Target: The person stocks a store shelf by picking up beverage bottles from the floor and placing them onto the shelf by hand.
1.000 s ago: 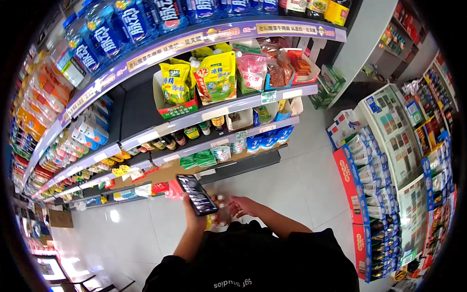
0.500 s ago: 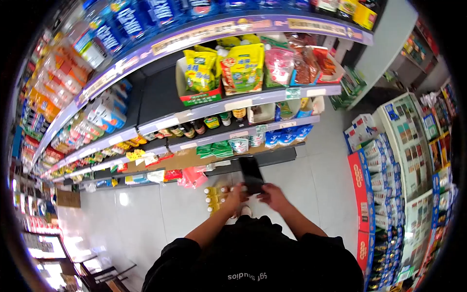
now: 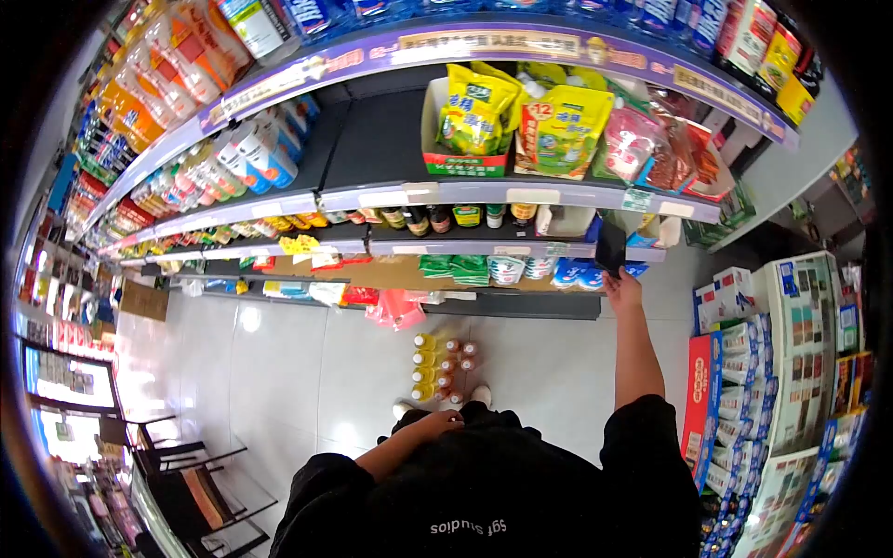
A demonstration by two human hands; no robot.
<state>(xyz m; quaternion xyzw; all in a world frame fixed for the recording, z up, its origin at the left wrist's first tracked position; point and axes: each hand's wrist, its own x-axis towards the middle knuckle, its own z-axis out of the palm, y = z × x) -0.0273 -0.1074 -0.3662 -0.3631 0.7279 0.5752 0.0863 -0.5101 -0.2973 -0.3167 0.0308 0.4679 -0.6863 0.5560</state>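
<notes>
Yellow bottles (image 3: 428, 359) stand on the floor (image 3: 279, 372), lower centre. Just below, left hand (image 3: 439, 426): grip state I cannot tell. Upper centre, I record an open carton (image 3: 465, 166) holding yellow pouches (image 3: 473, 110). Right of centre, the right hand (image 3: 622, 288), the nearer one, is clamped on the phone (image 3: 610, 245), which extends up-frame, long axis near vertical.

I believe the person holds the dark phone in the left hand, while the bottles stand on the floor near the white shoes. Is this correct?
Not quite: the head view shows the phone in the right hand; the left hand is down by the black shirt. The bottles do stand on the floor near the white shoes.
</notes>
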